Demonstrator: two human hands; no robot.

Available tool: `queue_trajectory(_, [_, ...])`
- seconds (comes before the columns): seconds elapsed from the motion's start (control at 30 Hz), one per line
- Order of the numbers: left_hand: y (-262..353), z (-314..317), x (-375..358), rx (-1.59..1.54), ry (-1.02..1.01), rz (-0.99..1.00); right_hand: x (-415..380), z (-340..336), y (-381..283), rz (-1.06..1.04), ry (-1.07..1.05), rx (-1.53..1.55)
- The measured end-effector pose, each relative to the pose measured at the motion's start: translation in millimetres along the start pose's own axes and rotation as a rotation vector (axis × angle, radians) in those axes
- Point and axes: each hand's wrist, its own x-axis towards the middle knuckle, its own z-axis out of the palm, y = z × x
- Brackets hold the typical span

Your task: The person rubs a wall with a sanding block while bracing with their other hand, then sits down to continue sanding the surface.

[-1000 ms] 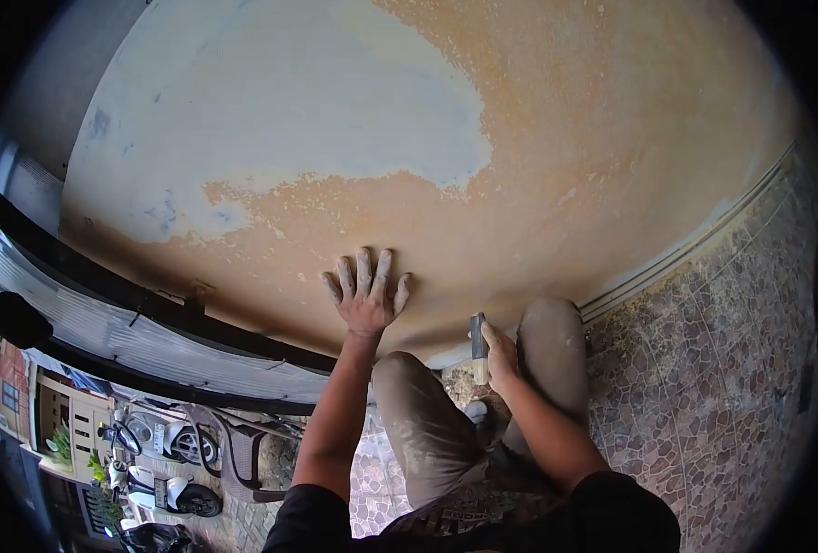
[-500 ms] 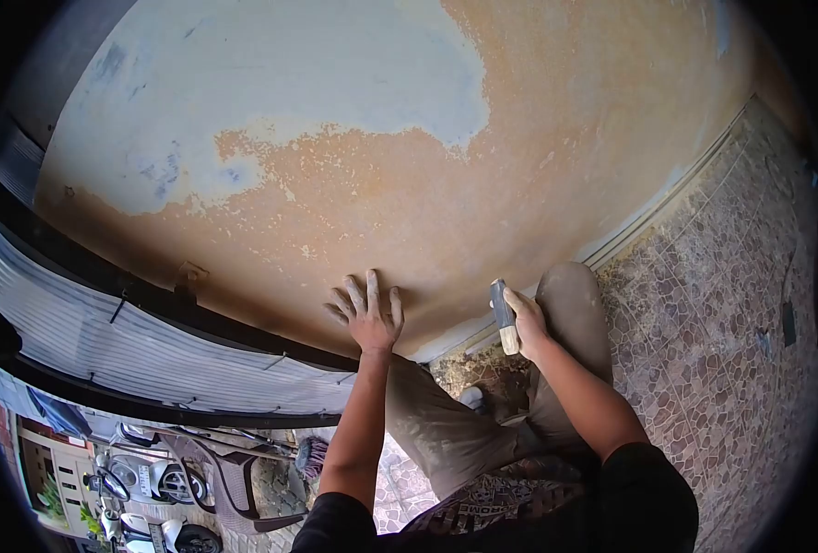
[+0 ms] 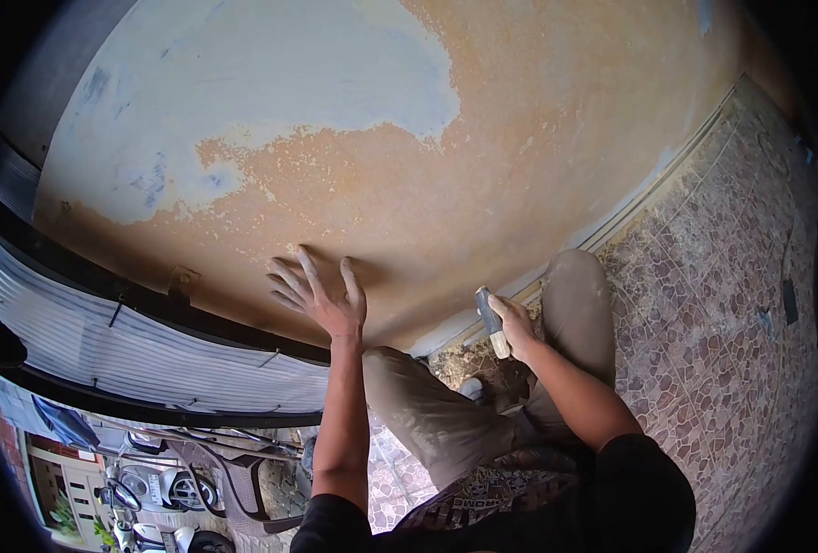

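My left hand (image 3: 328, 302) has its fingers spread against or just over the wall (image 3: 409, 198), low on the bare tan part; whether the palm touches cannot be made out. Grey-white dust coats its fingers. My right hand (image 3: 517, 327) grips a sanding block (image 3: 489, 316), a pale wooden piece with a dark grey wrap, held in front of my right knee and apart from the wall. Higher up, a pale blue-white paint patch (image 3: 270, 83) with a ragged, flaked edge covers the wall.
Patterned stone tile floor (image 3: 685, 350) with dust on it runs along the wall's base at right. A dark-framed corrugated panel (image 3: 151, 346) borders the wall at left. Beyond it stand motorbikes (image 3: 164, 488) and a brown chair (image 3: 238, 484). My bent knees (image 3: 577, 286) are close to the wall.
My left hand has shifted left along the wall, its fingers tilting further left. The right hand, still gripping the block, moves slightly left in view. The camera view has shifted a little.
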Motion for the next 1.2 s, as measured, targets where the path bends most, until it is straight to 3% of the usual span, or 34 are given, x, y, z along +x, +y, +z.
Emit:
queue_trajectory(0.17, [27.6, -22.2, 74.4, 0.014, 0.063, 0.084, 11.9, -8.4, 8.8, 0.023, 0.014, 0.055])
queue_trajectory(0.33, [59.3, 3.2, 101.2, 0.112, 0.075, 0.267, 8.2, -1.7, -0.5, 0.06, 0.041, 0.083])
queue_trajectory(0.4, [73.4, 16.9, 97.8, 0.288, -0.016, 0.384, 10.9, -1.0, -0.6, 0.019, 0.004, 0.085])
queue_trajectory(0.53, [92.9, 42.8, 79.2, 0.281, -0.101, 0.545, 13.2, -0.8, -2.3, 0.024, -0.027, 0.164])
queue_trajectory(0.67, [108.7, 56.7, 62.1, 0.281, -0.158, 0.54, 16.6, -1.5, 0.3, 0.014, -0.047, 0.185])
queue_trajectory(0.8, [124.7, 58.3, 50.9, 0.255, -0.328, 0.692, 16.2, 3.0, 0.5, -0.017, -0.055, 0.165])
queue_trajectory(0.87, [126.7, 62.5, 44.2, 0.27, -0.539, 0.929, 15.0, 4.6, -0.7, 0.002, -0.045, 0.156])
queue_trajectory(0.97, [126.7, 63.9, 42.0, 0.3, -0.658, 1.084, 19.0, 3.3, 1.5, -0.016, -0.028, 0.145])
queue_trajectory(1.1, [117.7, 56.2, 57.3, 0.293, -0.626, 1.118, 23.2, -4.5, 2.6, -0.03, -0.001, 0.159])
queue_trajectory(1.2, [109.7, 39.7, 78.3, 0.218, -0.601, 0.988, 24.0, -8.9, -2.2, -0.016, 0.03, 0.171])
